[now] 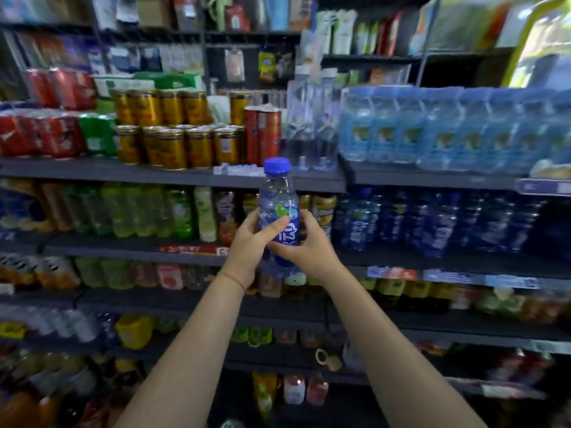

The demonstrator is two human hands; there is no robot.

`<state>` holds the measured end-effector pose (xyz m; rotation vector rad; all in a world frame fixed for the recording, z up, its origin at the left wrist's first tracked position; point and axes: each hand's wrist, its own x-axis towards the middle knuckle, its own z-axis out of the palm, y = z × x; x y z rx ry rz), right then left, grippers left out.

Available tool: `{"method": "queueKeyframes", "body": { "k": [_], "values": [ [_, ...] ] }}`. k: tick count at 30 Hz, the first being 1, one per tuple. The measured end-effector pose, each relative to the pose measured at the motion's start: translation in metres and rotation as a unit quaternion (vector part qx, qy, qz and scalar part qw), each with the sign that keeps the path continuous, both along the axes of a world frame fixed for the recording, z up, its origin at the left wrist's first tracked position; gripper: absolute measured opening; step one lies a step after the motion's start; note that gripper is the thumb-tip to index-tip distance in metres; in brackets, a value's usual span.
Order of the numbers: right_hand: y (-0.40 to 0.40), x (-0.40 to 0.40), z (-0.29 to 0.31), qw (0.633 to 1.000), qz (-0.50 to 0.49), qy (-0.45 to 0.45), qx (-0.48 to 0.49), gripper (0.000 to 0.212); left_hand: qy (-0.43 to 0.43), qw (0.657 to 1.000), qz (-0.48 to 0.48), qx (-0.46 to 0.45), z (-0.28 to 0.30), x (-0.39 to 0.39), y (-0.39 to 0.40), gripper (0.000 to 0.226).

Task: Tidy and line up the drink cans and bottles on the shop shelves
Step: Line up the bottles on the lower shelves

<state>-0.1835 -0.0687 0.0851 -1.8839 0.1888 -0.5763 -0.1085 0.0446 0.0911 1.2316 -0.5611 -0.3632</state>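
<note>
Blue-capped water bottle (279,211) held upright off the shop shelves (173,176), not yet placed.

Across the shelves, mostly in order: pale blue water bottles (432,128) ranked along the upper right, dark blue bottles (432,223) of matching label in a row below them, gold cans (176,146) stacked two high yet loosely staggered, likely needing a nudge. Judged partway done, with this one bottle out of line and probably bound for the dark blue row just to its right. Long axis vertical, cap up, label toward the camera. Left hand (250,242) curled round the bottle's middle, thumb across the label; right hand (304,242) gripping the lower body from the other side.
</note>
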Motion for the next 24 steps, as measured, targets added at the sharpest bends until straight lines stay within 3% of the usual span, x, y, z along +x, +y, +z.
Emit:
{"method": "queueKeyframes", "body": {
  "k": [6,11,19,21,24],
  "values": [
    [-0.093,-0.053,-0.008,0.990,-0.120,-0.068,-0.020,0.063,-0.117,0.991,-0.066,0.023,0.005,-0.048,-0.106,0.050],
    [-0.167,-0.071,-0.028,0.979,-0.191,-0.035,-0.065,0.063,-0.167,0.984,-0.046,0.050,-0.035,-0.053,-0.186,0.066],
    [-0.269,-0.051,-0.080,0.966,-0.241,0.068,-0.067,0.054,-0.121,0.984,-0.065,0.114,-0.095,-0.030,-0.296,0.061],
    [-0.287,-0.043,-0.089,0.962,-0.247,0.090,-0.071,0.051,-0.141,0.981,-0.021,0.131,-0.106,-0.023,-0.309,0.055],
    [-0.306,-0.027,-0.095,0.960,-0.252,0.115,-0.047,0.065,-0.218,0.956,0.155,0.124,-0.119,-0.009,-0.314,0.037]
  ]
}}
